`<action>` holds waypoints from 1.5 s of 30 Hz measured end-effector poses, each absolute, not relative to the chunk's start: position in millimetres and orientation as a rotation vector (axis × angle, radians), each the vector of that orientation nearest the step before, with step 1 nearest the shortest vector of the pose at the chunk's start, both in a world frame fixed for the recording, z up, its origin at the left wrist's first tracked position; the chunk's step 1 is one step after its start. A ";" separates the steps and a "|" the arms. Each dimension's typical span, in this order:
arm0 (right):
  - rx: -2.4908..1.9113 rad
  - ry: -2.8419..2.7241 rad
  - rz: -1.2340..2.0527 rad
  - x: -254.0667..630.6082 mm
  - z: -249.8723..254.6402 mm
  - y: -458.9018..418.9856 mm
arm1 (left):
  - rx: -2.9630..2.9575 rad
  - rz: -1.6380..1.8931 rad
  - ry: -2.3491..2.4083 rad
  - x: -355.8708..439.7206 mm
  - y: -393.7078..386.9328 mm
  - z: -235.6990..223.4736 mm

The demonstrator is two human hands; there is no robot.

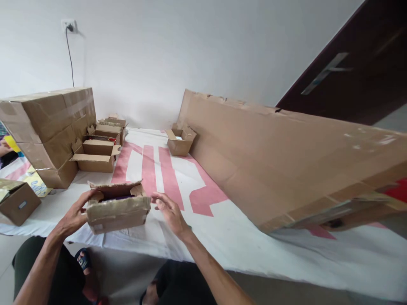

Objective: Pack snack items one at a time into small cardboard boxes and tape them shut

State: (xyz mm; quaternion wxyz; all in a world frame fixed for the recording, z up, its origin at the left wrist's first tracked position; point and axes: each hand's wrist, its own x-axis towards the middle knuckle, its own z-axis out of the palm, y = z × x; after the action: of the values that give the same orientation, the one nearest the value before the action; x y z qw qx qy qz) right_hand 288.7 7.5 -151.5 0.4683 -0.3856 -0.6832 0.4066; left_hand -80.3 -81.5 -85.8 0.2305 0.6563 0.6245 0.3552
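Observation:
A small open cardboard box (118, 210) is held just above a white sheet with red markings (178, 178), close in front of me. My left hand (76, 214) grips the box's left side, fingers curled round its corner. My right hand (167, 210) hovers a little to the right of the box, fingers apart and loosely bent, not touching it. Something dark shows inside the box, under its raised flaps.
A tall stack of large taped cartons (47, 127) stands at left with several small open boxes (97, 154) beside it. Another small box (180, 142) sits farther back. A long flat carton (286, 161) lies along the right. A brown box (17, 201) is at the far left.

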 end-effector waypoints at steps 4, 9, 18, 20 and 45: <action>-0.782 -1.762 0.891 262.6 -130.5 -5.0 | 1.668 0.936 1.614 -85.4 -85.6 -85.4; -0.761 -1.965 0.748 269.4 -145.1 -11.1 | 1.704 0.889 1.524 -90.6 -87.8 -85.3; -0.901 -1.890 0.458 246.6 -184.1 -20.5 | 1.686 1.029 1.520 -84.1 -85.2 -97.4; -0.886 -1.857 0.380 240.1 -189.3 -22.0 | 1.671 1.049 1.531 -83.0 -86.7 -100.7; -0.959 -1.944 0.456 250.1 -148.1 -24.8 | 1.993 0.424 2.015 -51.9 -55.4 -45.7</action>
State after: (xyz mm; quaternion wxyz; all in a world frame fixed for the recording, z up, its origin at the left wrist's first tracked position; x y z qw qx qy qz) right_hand 250.1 -24.8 -148.1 0.4466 -0.3874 -0.7852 0.1840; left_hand -51.9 -55.4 -45.7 0.1375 0.6889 0.6964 0.1467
